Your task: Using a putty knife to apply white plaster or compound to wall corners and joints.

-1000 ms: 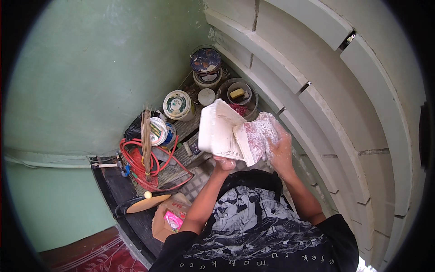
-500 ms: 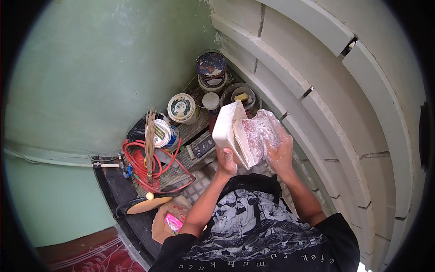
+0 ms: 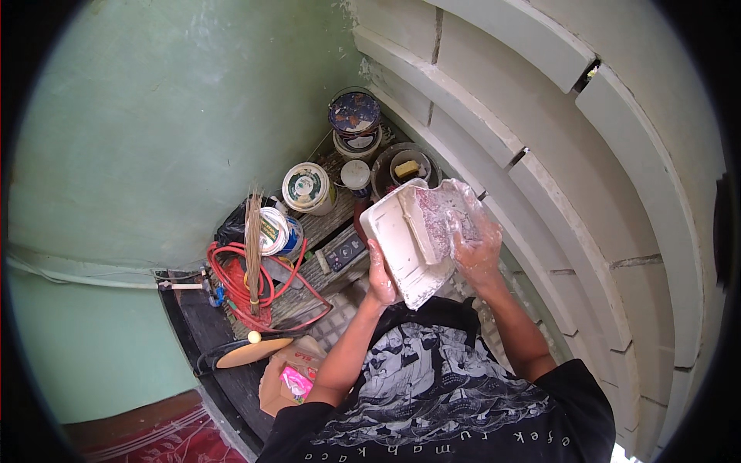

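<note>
My left hand [image 3: 381, 274] is closed on the left side of a white rectangular tray [image 3: 392, 235], tilted with part of its inside showing. My right hand [image 3: 477, 251] is closed on a crumpled, pinkish piece of cloth or plastic [image 3: 444, 208], coated in white powder or paste, against the right part of the tray. A pale, flat edge runs along that piece's left side; I cannot tell whether it belongs to it. Both hands have white smears.
Beyond lie lidded paint buckets [image 3: 307, 185], a basin [image 3: 378, 166] with a yellow sponge, red hose [image 3: 231, 248], a stick broom [image 3: 253, 247] and a cardboard box [image 3: 274, 386] on weathered boards [image 3: 324, 282]. A green wall [image 3: 139, 139] and stepped white blocks [image 3: 633, 154] flank them.
The tray has turned and come down, with more of its inside facing up. The crumpled piece moved with it. My left hand has shifted to the tray's side.
</note>
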Demonstrator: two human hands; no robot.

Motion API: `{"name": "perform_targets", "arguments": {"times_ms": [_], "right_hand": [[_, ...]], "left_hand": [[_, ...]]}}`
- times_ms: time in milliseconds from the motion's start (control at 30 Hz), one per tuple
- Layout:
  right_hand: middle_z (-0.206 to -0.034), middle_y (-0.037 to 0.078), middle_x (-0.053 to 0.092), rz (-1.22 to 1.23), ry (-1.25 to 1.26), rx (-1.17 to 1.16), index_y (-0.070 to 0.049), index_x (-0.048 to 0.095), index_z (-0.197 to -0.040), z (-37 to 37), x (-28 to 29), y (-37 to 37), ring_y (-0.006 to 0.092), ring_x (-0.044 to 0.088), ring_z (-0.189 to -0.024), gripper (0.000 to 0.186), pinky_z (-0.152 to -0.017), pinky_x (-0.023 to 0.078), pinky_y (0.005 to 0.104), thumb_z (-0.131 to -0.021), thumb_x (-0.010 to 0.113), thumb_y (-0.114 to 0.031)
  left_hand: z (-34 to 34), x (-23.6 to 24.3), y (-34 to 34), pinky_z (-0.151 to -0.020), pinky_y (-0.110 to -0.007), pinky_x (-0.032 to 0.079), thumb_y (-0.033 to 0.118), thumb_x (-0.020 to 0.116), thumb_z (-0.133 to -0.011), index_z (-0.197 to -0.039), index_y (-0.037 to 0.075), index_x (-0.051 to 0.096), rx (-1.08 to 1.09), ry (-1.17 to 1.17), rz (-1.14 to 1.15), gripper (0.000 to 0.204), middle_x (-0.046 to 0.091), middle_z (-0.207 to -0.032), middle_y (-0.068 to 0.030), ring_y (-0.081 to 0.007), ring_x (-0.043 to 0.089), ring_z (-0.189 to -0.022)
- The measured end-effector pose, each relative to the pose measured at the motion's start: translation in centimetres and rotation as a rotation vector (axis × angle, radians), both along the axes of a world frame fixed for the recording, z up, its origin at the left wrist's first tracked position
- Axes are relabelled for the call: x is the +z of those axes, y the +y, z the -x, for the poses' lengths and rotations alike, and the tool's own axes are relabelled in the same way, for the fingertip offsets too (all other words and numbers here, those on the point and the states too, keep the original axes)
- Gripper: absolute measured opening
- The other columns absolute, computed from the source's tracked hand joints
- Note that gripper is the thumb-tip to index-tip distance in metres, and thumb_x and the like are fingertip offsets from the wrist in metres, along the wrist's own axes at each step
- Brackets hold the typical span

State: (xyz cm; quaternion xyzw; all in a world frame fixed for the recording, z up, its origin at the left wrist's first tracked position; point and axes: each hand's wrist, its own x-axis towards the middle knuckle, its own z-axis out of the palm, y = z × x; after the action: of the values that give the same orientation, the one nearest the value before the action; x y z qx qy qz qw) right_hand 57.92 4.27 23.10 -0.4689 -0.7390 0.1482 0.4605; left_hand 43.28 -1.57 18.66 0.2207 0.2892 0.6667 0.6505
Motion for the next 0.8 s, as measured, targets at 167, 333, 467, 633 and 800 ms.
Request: {"name": "perform_targets", "arguments": {"times_ms": [167, 333, 467, 633, 800], "right_hand": [[-0.083, 0.018, 0.061, -0.017, -0.060, 0.215, -0.001, 0.055, -0.112, -1.5, -0.1, 0.3, 0.0323, 0.060, -0.072, 0.044, -0.062, 0.046, 0.0371, -0.069, 0.062, 0.001], [-0.069, 0.017, 0.059, -0.161, -0.018, 0.351, 0.000, 0.055, -0.109, 0.1, 0.8, -0.8, 0.0303, 0.058, -0.054, 0.043, -0.047, 0.045, 0.0356, -0.067, 0.062, 0.002], [-0.066, 0.018, 0.056, -0.205, -0.149, 0.240, 0.007, 0.053, -0.107, 0.8, 0.3, -1.7, 0.0301, 0.057, -0.053, 0.040, -0.047, 0.044, 0.0366, -0.068, 0.059, 0.004], [-0.086, 0.022, 0.058, 0.128, 0.078, 0.281, 0.006, 0.048, -0.113, 1.7, -0.1, -3.4, 0.0363, 0.058, -0.067, 0.044, -0.059, 0.047, 0.0404, -0.071, 0.059, 0.001], [-0.093, 0.030, 0.055, 0.406, -0.023, 0.207, 0.007, 0.030, -0.125, 1.2, 1.7, -3.3, 0.0443, 0.055, -0.075, 0.056, -0.070, 0.043, 0.0489, -0.077, 0.054, -0.010]], "left_hand": [[1.9, 0.2, 0.5, -0.095, -0.037, 0.040, 0.057, 0.024, -0.090, -0.135, 0.004, 0.028, -0.104, -0.043, 0.120, 0.070, 0.044, -0.128, -0.0137, -0.0234, 0.049, -0.112], [1.9, 0.4, 0.8, -0.095, -0.038, 0.041, 0.058, 0.026, -0.089, -0.134, 0.005, 0.031, -0.178, -0.013, 0.234, 0.070, 0.045, -0.127, -0.0145, -0.0247, 0.050, -0.110], [1.5, -0.6, 0.8, -0.096, -0.038, 0.040, 0.057, 0.026, -0.089, -0.134, 0.005, 0.031, -0.098, -0.084, 0.215, 0.069, 0.045, -0.127, -0.0144, -0.0248, 0.050, -0.111], [1.0, -1.1, 0.8, -0.096, -0.037, 0.039, 0.055, 0.026, -0.091, -0.134, 0.004, 0.031, -0.087, -0.019, 0.245, 0.067, 0.045, -0.128, -0.0138, -0.0248, 0.049, -0.111], [1.5, -2.3, 0.7, -0.097, -0.038, 0.039, 0.054, 0.027, -0.091, -0.133, 0.004, 0.031, -0.072, -0.044, 0.179, 0.066, 0.045, -0.127, -0.0133, -0.0245, 0.048, -0.112]]}}
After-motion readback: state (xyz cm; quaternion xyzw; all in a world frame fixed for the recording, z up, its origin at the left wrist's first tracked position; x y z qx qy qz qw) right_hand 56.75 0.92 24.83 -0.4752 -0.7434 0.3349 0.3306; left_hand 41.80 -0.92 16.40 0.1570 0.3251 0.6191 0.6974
